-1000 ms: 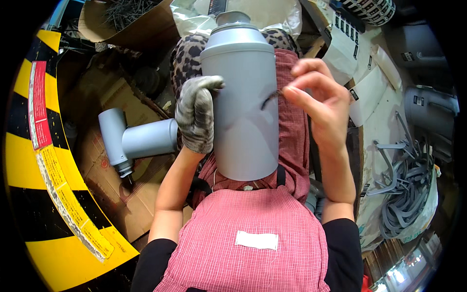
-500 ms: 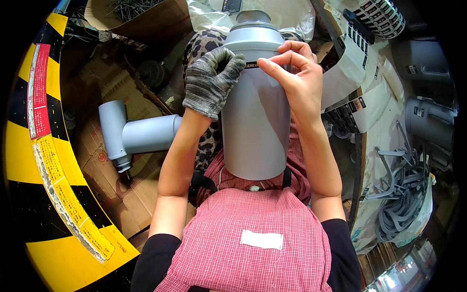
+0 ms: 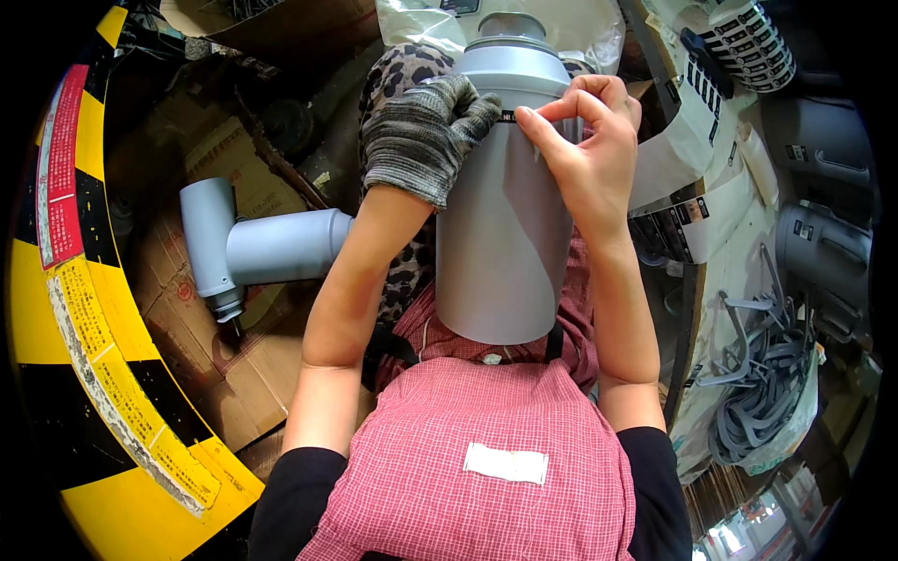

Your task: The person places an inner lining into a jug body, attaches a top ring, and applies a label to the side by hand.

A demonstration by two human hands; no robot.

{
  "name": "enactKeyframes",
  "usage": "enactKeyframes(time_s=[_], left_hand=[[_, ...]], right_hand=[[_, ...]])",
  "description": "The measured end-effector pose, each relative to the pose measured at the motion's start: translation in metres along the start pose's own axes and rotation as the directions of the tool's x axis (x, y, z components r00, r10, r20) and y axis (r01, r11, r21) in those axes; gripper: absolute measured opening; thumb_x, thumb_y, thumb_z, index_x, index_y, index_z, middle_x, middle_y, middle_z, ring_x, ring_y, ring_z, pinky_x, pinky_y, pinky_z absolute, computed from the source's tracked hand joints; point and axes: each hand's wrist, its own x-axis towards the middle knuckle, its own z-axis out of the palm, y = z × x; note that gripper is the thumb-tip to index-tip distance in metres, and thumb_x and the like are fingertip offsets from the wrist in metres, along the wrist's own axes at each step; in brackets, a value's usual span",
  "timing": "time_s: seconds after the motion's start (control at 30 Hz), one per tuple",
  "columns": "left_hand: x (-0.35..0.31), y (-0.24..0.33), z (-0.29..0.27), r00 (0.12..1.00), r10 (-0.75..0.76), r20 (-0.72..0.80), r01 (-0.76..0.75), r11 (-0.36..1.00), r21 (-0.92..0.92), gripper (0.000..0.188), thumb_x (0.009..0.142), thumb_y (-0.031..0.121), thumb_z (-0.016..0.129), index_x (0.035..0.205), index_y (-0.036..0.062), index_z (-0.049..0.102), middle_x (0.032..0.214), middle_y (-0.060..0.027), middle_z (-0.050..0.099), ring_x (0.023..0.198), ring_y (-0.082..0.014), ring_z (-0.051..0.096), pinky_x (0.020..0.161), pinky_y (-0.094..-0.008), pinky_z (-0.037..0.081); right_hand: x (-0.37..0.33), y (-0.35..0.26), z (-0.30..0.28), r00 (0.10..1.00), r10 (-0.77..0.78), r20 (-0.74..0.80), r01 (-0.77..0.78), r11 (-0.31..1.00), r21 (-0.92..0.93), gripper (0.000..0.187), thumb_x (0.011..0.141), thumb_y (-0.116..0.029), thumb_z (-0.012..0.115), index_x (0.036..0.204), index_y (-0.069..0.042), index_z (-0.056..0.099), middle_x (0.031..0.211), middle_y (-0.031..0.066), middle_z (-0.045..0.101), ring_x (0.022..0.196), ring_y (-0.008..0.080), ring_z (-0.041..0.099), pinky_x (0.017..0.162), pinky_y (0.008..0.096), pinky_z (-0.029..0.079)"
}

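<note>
Across my lap [image 3: 582,323], the canister [image 3: 503,243] points lengthwise away from me, the black label [image 3: 508,117] crosswise between my left hand [image 3: 423,136] and right hand [image 3: 596,145], fingers curled at its ends, pinching or pressing I cannot tell.

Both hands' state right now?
Left hand, gloved: curled at left end of small black rectangular label; hold unclear.
Right hand, bare: pinch-shaped at label's right end; hold unclear.

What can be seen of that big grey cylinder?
The grey cylinder looks smooth, perhaps metal or plastic. Its far end tapers to a narrow collared neck. It rests on the lap, neck pointing away. The gloved left hand and bare right hand meet at a small dark label near that end.
</note>
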Motion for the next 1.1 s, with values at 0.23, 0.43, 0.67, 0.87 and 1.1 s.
enactKeyframes(time_s=[0.23, 0.43, 0.67, 0.87, 1.1], left_hand=[[-0.005, -0.026, -0.014, 0.98, -0.171, 0.102, 0.131, 0.941, 0.312, 0.04, 0.096, 0.051, 0.062, 0.1, 0.0119, 0.066, 0.086, -0.0164, 0.067, 0.078, -0.0318, 0.063, 0.076, -0.0412, 0.053], [-0.002, -0.045, 0.012, 0.953, 0.134, -0.273, -0.214, 0.933, -0.288, 0.039, 0.102, 0.036, 0.059, 0.126, 0.0044, 0.061, 0.116, -0.0093, 0.063, 0.104, -0.0232, 0.059, 0.089, -0.0393, 0.05], [0.04, -0.059, 0.023, 0.968, 0.238, -0.082, -0.251, 0.93, -0.267, 0.051, 0.106, 0.026, 0.05, 0.148, -0.0006, 0.041, 0.147, -0.0164, 0.05, 0.132, -0.0265, 0.051, 0.111, -0.0362, 0.043], [0.137, -0.034, 0.03, 0.941, 0.122, 0.315, 0.05, 0.871, -0.488, 0.051, 0.102, 0.027, 0.056, 0.146, 0.0009, 0.048, 0.139, -0.0133, 0.057, 0.126, -0.0206, 0.053, 0.107, -0.0335, 0.042], [0.178, -0.01, -0.003, 0.492, 0.677, 0.547, -0.681, 0.691, -0.244, 0.048, 0.097, 0.017, 0.055, 0.141, 0.0001, 0.051, 0.139, -0.0185, 0.056, 0.126, -0.0276, 0.056, 0.108, -0.0364, 0.044]], right_hand=[[-0.006, 0.033, -0.032, 0.926, 0.353, 0.134, -0.364, 0.739, 0.567, 0.021, 0.082, -0.012, 0.08, 0.094, -0.003, 0.066, 0.105, 0.0022, 0.061, 0.092, 0.0115, 0.058, 0.088, 0.0258, 0.046], [-0.064, 0.056, -0.068, 0.92, 0.391, -0.019, -0.293, 0.719, 0.63, 0.013, 0.089, -0.001, 0.07, 0.102, -0.001, 0.067, 0.106, 0.0008, 0.064, 0.096, 0.0086, 0.06, 0.09, 0.0239, 0.048], [-0.189, 0.057, -0.22, 0.87, 0.475, 0.133, -0.493, 0.843, 0.215, 0.015, 0.093, -0.012, 0.067, 0.104, -0.001, 0.068, 0.098, -0.0001, 0.069, 0.094, 0.0081, 0.063, 0.087, 0.0248, 0.049], [-0.349, 0.068, -0.291, 0.582, 0.717, 0.383, -0.729, 0.669, -0.144, 0.014, 0.087, -0.011, 0.068, 0.094, 0.0, 0.069, 0.094, 0.0089, 0.069, 0.092, 0.0157, 0.065, 0.085, 0.0311, 0.051], [-0.474, 0.068, -0.262, 0.785, 0.582, -0.213, -0.547, 0.489, -0.679, 0.057, 0.073, 0.008, 0.063, 0.125, -0.014, 0.063, 0.124, 0.0102, 0.056, 0.12, 0.0341, 0.051, 0.1, 0.0437, 0.045]])
